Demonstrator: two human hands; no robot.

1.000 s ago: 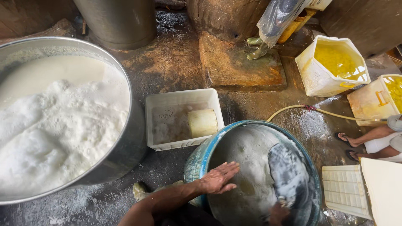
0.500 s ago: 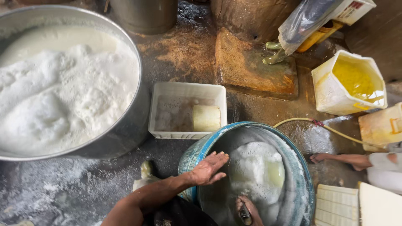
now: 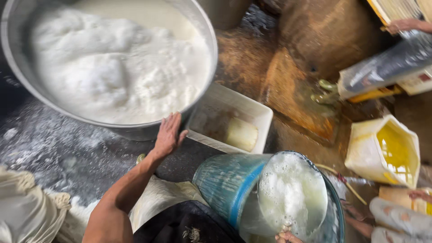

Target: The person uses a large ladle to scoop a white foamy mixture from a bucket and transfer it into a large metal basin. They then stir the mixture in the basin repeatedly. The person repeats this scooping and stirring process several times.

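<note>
The left hand, fingers spread flat, rests by the big bowl. The right hand tips the bucket; its grip is hidden.

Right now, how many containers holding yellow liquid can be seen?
2. One cut-open yellow-liquid container stands at the right; a second container, mostly hidden, sits at the right edge below it. Others may lie outside the picture.

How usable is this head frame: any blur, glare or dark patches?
Head view: tilted; left hand and big metal basin fairly sharp; foam in the basin nearly blown out; blue bucket slightly soft; floor at left dark; right hand cut off by bottom edge.
</note>
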